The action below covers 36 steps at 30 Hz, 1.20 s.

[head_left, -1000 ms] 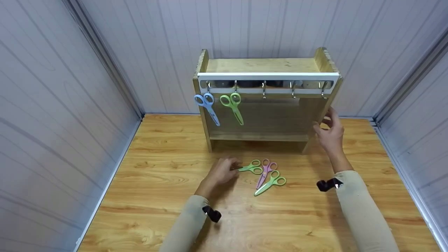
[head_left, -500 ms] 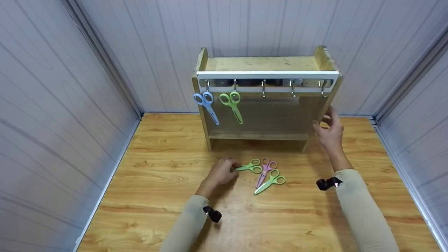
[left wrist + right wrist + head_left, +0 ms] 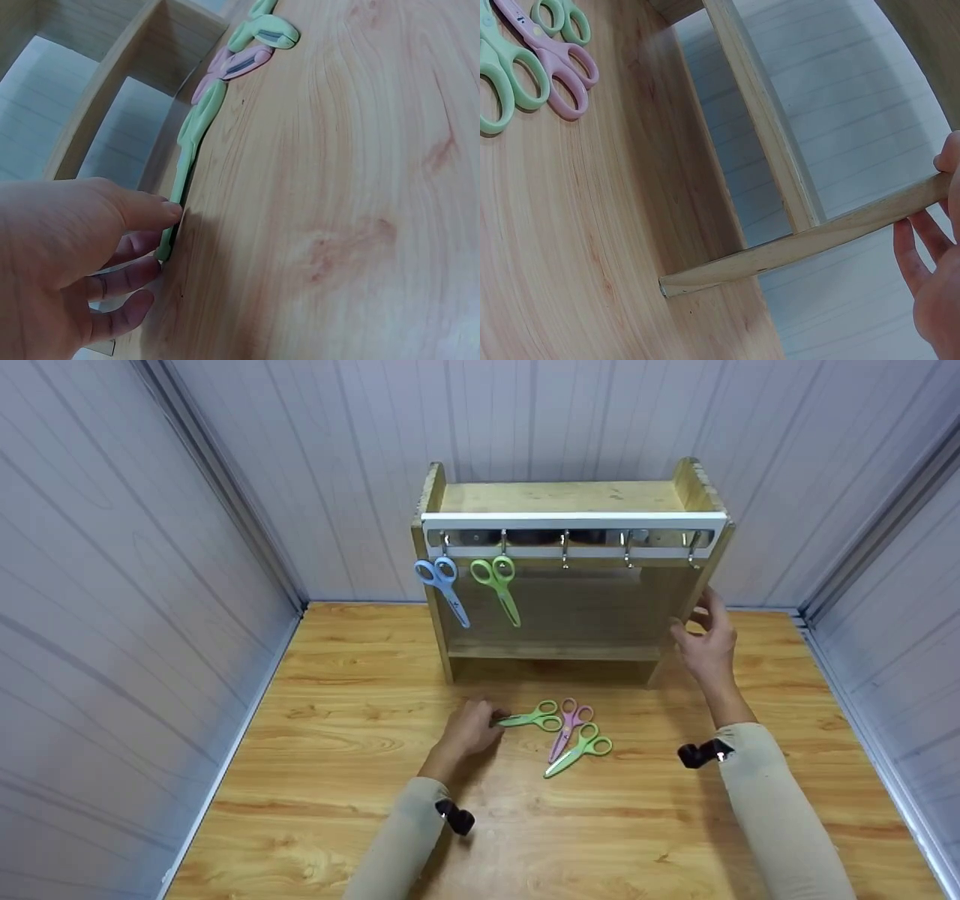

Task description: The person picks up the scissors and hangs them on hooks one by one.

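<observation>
My left hand (image 3: pixel 469 727) pinches a pair of green scissors (image 3: pixel 521 721) by the blade end as they lie on the wood-grain tabletop. In the left wrist view, the thumb rests on top of that blade, near its tip. To the right lie pink scissors (image 3: pixel 562 741) and a second green pair (image 3: pixel 568 763), close together. My right hand (image 3: pixel 709 651) grips the right side panel (image 3: pixel 840 229) of a wooden shelf (image 3: pixel 559 496), thumb on one face and fingers on the other. Blue scissors (image 3: pixel 454 605) and light green scissors (image 3: pixel 508 601) hang from the two leftmost hooks.
A white rail (image 3: pixel 574 520) with several metal hooks runs across the shelf's upper front. The hooks from the middle (image 3: pixel 565 551) to the right bear nothing. Pale panelled walls (image 3: pixel 360 472) enclose the tabletop at the back and both sides.
My left hand has slid slightly left along the green scissors, so more of the blade shows. The right hand and the shelf keep their place.
</observation>
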### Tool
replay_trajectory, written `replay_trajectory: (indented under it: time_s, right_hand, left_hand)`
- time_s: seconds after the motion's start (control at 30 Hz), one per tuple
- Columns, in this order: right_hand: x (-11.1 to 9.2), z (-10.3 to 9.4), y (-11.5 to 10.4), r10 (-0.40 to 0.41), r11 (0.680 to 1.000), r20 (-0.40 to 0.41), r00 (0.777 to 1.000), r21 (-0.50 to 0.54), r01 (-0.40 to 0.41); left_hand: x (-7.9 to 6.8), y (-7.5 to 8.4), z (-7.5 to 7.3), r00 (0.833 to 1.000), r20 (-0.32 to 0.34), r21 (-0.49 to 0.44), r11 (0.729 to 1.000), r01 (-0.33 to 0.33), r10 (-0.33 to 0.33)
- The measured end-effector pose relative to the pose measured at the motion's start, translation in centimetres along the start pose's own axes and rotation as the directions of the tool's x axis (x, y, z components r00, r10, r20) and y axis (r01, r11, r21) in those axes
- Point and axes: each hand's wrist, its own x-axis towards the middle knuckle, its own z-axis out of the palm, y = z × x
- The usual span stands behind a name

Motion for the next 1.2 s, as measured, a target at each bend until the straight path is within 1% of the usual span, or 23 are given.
replay_trajectory:
  time_s: [0.4, 0.63, 0.93, 1.2]
  right_hand:
    - [0.03, -0.12, -0.12, 0.006, 0.999, 0.012, 1.0, -0.034, -0.006]
    - [-0.03, -0.12, -0.2, 0.006, 1.0, 0.022, 1.0, -0.024, -0.006]
    - [0.11, 0.05, 0.16, -0.006, 1.0, -0.018, 1.0, -0.016, 0.006]
    - [0.07, -0.03, 0.01, 0.003, 0.999, 0.009, 1.0, -0.043, -0.003]
  left_hand:
    - [0.04, -0.06, 0.27, 1.0, -0.015, 0.01, 1.0, 0.007, -0.007]
    - [-0.18, 0.05, 0.25, 1.0, -0.011, 0.009, 1.0, 0.019, -0.019]
    - [-0.29, 0.38, 0.18, 0.999, 0.003, 0.009, 0.999, 0.038, -0.038]
    - [-0.21, 0.3, 0.26, 0.999, -0.002, 0.003, 0.999, 0.039, -0.039]
